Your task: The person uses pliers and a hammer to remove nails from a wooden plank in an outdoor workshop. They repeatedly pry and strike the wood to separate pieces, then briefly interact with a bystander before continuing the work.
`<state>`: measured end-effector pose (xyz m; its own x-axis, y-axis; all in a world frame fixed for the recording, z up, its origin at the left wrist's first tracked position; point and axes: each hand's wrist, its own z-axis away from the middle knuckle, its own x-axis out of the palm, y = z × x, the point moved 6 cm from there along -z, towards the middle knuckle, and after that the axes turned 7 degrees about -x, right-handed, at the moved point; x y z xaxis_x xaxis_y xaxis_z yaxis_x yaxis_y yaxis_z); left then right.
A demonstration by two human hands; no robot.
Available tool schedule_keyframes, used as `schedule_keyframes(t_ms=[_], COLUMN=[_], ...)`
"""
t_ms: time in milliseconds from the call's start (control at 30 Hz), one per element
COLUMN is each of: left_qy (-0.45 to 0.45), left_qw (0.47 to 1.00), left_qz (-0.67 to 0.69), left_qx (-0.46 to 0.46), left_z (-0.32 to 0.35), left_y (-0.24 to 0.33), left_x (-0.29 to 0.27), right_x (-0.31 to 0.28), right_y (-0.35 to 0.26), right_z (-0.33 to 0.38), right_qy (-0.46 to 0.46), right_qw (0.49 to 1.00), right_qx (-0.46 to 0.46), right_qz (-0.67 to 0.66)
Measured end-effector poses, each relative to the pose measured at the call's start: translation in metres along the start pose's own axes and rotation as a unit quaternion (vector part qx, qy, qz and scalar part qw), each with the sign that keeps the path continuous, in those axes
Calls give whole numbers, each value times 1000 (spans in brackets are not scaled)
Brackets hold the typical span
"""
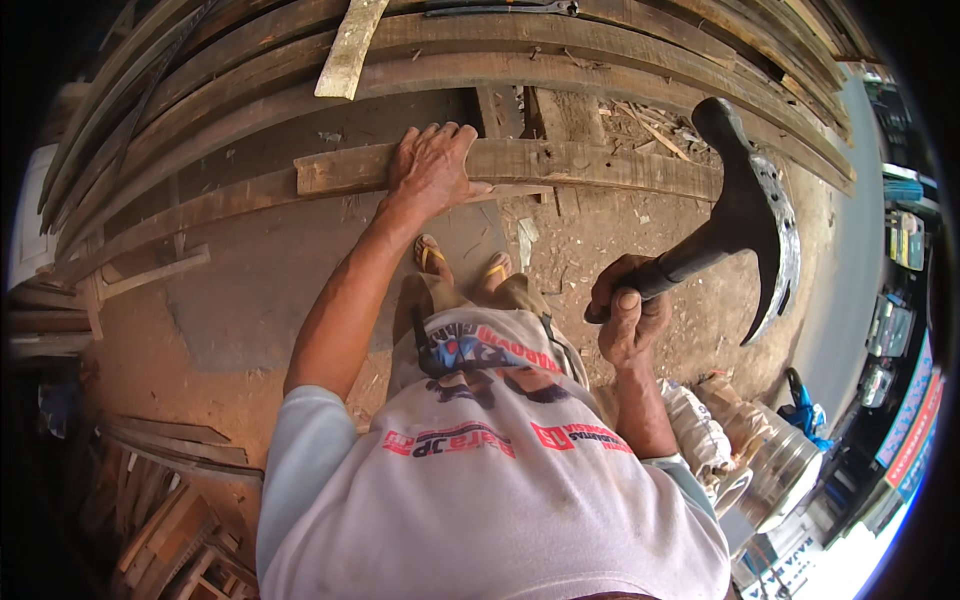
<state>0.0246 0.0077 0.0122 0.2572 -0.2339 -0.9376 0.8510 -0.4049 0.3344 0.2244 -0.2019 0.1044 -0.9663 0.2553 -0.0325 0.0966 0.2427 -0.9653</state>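
Observation:
My right hand [632,312] is closed round the grip of a claw hammer [745,215]. The hammer is raised, its dark head and worn, shiny edge large at the right. On a long wooden beam [560,165] lying crosswise in front of me rests my left hand [430,165]. Its fingers curl over the beam's far edge, and the thumb is on the near side. A shorter-looking end of wood shows just left of that hand. The hammer is apart from the beam.
Several long planks [480,68] lie across the far side, some with nails sticking up. A pale wood strip [350,50] lies over them. Wood scraps [185,450] are piled at the lower left. Sacks [695,425] and a metal drum [785,465] stand at right, near a road [850,250].

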Motion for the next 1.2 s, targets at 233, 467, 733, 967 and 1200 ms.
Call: schedule_keyframes(t_ms=[233,467,733,967,1200], left_qy=[-7,32,17,11,-10], left_qw=[1000,999,1000,1000,999], left_qz=[10,1,5,5,26], left_qx=[-7,-1,1,-14,-29], left_z=[-3,-2,0,-3,-1], left_y=[4,-3,-1,-2,-4], left_x=[6,12,14,12,5], right_x=[-15,0,-12,1,-5], right_y=[73,-25,100,36,122], right_z=[16,-13,27,2,36], right_qy=[-121,31,-88,54,-56], right_qw=[885,998,887,988,920], right_qx=[301,-61,288,101,211], right_qz=[334,-6,349,102,324])
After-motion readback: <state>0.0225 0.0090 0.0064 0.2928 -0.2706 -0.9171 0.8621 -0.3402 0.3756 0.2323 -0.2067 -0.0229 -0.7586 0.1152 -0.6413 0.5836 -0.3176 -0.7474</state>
